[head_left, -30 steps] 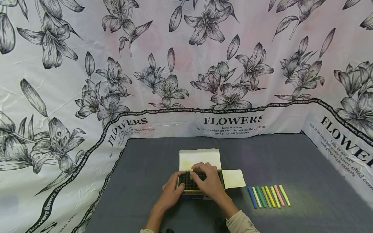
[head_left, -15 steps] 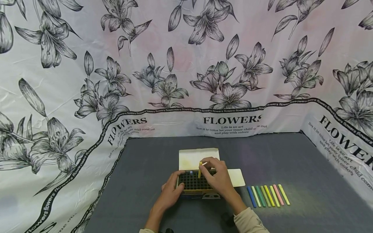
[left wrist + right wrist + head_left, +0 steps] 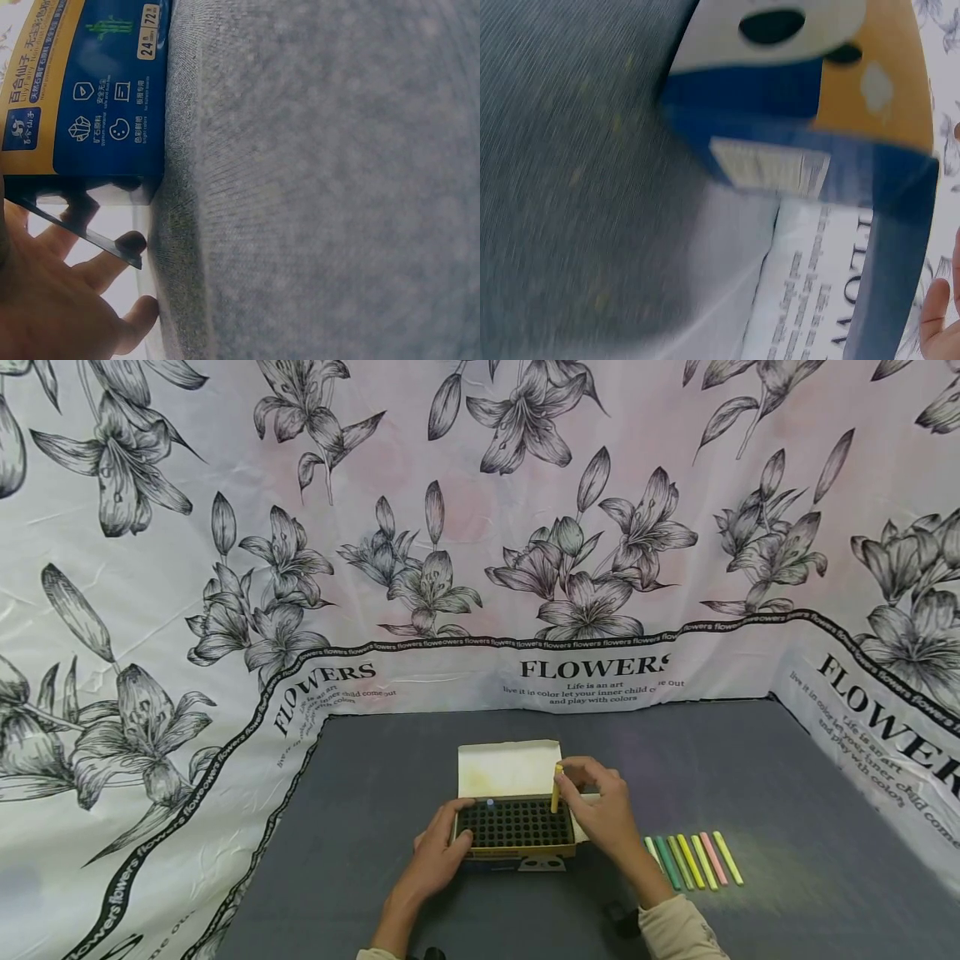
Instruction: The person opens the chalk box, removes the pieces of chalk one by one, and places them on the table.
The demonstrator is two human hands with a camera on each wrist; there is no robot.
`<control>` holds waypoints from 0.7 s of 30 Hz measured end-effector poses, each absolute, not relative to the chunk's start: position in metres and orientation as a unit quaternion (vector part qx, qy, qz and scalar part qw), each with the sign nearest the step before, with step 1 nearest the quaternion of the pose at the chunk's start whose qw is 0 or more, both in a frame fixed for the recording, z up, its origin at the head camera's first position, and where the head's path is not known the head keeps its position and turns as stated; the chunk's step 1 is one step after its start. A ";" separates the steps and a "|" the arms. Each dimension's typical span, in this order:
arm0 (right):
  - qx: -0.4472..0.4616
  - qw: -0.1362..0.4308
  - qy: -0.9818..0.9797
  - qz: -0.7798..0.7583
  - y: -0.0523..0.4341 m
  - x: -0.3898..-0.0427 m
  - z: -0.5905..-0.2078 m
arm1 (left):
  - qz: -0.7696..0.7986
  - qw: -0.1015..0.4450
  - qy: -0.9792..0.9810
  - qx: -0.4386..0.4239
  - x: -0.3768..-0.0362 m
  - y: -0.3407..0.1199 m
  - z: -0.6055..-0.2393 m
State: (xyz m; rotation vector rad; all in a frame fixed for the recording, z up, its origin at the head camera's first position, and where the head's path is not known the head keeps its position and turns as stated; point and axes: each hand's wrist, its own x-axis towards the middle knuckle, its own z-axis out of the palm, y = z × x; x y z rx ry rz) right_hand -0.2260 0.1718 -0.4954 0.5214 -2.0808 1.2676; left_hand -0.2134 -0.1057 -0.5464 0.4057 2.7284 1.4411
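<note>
An open chalk box (image 3: 514, 827) with a dark grid insert stands on the grey table (image 3: 750, 777), its pale lid flap (image 3: 508, 768) folded back. My left hand (image 3: 450, 837) grips the box's left end; the left wrist view shows its fingers (image 3: 71, 292) beside the blue and yellow side of the box (image 3: 90, 97). My right hand (image 3: 567, 778) pinches a yellow chalk stick (image 3: 557, 790), held upright above the box's back right corner. One blue chalk tip (image 3: 491, 805) sticks up from the grid. The right wrist view shows the box (image 3: 817, 150) blurred.
Several coloured chalk sticks (image 3: 693, 860) lie side by side on the table, right of the box, partly behind my right wrist. A white cloth with flower prints (image 3: 480, 568) walls the table at the back and both sides.
My right hand has lifted the yellow chalk stick out of the grid and carried it up and to the right. The left hand has stayed on the box.
</note>
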 end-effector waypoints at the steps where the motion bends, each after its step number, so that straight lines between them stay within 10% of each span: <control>1: 0.196 0.320 -0.790 0.484 0.176 -0.226 -0.495 | 0.463 0.015 0.876 0.130 -0.213 -0.106 -0.547; 21: 0.128 0.329 -0.789 0.503 0.248 -0.215 -0.509 | 0.465 0.021 0.876 0.130 -0.213 -0.105 -0.546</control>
